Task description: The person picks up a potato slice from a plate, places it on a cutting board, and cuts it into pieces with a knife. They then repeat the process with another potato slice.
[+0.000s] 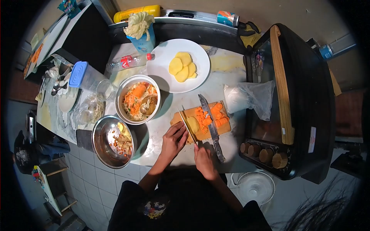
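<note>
My right hand (204, 159) is closed round the handle of a kitchen knife (188, 124), its blade pointing away from me over the wooden cutting board (227, 129). Against the blade's left side are the bent fingers of my left hand (174, 139), pressed down at the board's left edge; what they grip is hidden. Pale yellow potato slices (193, 125) lie just right of the blade. Farther right, a second, larger knife (210, 121) rests across the board, with its dark handle toward me. Chopped orange carrot pieces (219, 114) are spread around that knife.
A white plate (160, 57) holds several potato slices. To the left stand a white pot (118, 101) of shredded vegetables and a steel bowl (95, 144) with peelings. A plastic bag of white contents (237, 98) lies beside the black oven (304, 111). A plastic bottle (127, 62) lies behind.
</note>
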Motion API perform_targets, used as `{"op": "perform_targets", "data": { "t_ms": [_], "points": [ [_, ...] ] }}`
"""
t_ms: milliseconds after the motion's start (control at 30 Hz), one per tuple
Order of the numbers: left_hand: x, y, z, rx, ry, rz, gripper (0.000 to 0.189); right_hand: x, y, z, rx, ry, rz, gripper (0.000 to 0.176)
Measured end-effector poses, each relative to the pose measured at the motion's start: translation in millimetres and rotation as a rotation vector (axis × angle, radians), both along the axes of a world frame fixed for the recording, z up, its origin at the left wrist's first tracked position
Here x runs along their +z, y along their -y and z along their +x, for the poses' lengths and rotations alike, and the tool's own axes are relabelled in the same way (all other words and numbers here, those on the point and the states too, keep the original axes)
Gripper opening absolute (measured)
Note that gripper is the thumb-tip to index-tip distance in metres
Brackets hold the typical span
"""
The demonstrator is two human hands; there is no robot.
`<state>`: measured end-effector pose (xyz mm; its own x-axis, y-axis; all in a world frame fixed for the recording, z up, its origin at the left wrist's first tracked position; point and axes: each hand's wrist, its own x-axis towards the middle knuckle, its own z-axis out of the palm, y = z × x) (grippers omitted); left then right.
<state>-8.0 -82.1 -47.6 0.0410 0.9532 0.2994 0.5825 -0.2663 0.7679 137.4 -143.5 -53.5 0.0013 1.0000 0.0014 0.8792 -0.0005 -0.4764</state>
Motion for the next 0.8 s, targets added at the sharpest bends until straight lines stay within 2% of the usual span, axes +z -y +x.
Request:
{"op": "perform_targets", "data": {
  "t_ms": [100,233,400,667,800],
  "points": [
    [0,-1,1,0.009,0.008,-0.005,0.022,5,-5,2,0.011,-0.085,-0.101,0.051],
    [-1,-1,1,0.007,0.01,0.009,0.022,6,-6,4,0.041,-0.132,-0.07,0.053],
    [-2,0,0,0.002,-0.012,0.003,0.021,17,-17,9,0.015,-0.17,-0.331,0.056],
    [-3,0,1,0.011,-0.032,0.046,0.022,17,-13,16,0.018,-0.167,-0.378,0.061],
    [-4,0,1,0.006,-0.033,0.056,0.022,39,-2,25,0.057,-0.157,-0.385,0.06]
  ]
}}
